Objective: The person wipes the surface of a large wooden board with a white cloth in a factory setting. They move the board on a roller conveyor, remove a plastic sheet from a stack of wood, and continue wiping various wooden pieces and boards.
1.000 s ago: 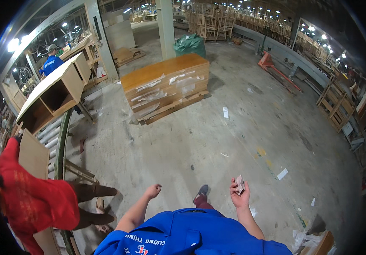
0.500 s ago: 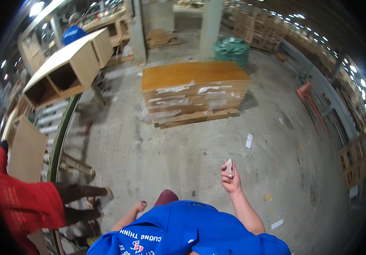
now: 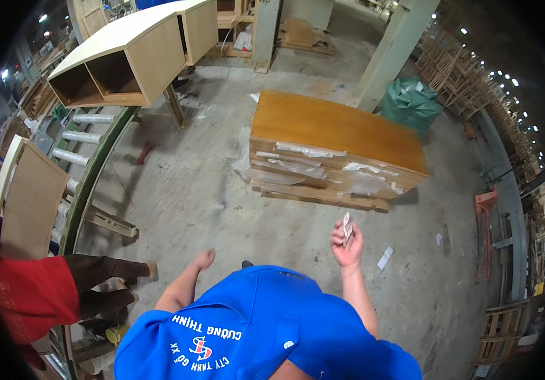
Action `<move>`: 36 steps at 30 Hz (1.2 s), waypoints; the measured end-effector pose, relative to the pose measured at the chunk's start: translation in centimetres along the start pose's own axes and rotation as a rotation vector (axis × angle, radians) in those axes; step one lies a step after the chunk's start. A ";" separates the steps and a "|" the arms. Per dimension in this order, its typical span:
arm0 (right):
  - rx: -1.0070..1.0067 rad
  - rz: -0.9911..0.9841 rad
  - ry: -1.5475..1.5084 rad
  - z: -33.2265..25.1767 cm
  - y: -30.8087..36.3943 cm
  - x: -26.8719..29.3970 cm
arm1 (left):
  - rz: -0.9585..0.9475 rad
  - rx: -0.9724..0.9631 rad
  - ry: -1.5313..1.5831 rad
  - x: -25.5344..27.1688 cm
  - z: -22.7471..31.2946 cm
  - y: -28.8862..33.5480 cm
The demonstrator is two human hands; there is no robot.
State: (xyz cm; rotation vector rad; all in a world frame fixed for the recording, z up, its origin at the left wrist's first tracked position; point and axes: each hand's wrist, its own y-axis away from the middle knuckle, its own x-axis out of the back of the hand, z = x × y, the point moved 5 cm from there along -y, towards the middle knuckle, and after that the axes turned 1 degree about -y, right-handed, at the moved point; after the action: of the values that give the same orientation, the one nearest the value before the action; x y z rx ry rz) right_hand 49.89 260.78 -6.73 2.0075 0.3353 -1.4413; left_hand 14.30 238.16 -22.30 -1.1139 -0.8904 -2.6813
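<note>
My right hand (image 3: 346, 246) is raised in front of me, its fingers curled round a small, folded, pale pinkish-white piece (image 3: 347, 229) whose material I cannot make out. At my left side my left hand (image 3: 205, 258) hangs over the floor with its fingers curled in, and nothing shows in it. Ahead of both hands, and apart from them, is a stack of wooden panels (image 3: 339, 136). Its top is orange-brown, and torn white wrapping (image 3: 307, 170) sticks out between its layers.
On the left, a green-framed roller conveyor (image 3: 92, 171) carries a pale wooden cabinet (image 3: 152, 57) and a curved panel (image 3: 32, 196). A person in red (image 3: 29, 291) stands beside it. Behind the stack are a column (image 3: 393, 54) and a green sack (image 3: 412, 104). An orange pallet jack (image 3: 484, 221) stands right.
My view has turned left and come closer to the stack, which now appears larger and tilted. My left hand has swung forward. The pale piece stays in my right hand.
</note>
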 end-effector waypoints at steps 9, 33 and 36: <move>-0.323 -0.097 0.003 -0.4 -21.8 -4.4 | 0.313 0.011 0.443 10.6 6.8 -13.6; 0.120 0.022 1.233 4.8 -85.0 -11.5 | 0.243 0.829 0.872 1.7 19.9 -15.0; 0.323 0.041 1.350 4.7 -89.1 -11.6 | 0.326 0.974 0.873 2.8 19.3 -13.8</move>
State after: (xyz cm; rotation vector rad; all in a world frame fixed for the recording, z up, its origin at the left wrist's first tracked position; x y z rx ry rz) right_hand -6.27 327.76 -27.86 2.9534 0.6049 0.1226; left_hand 19.88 260.56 -16.23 0.1222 -1.3552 -1.7175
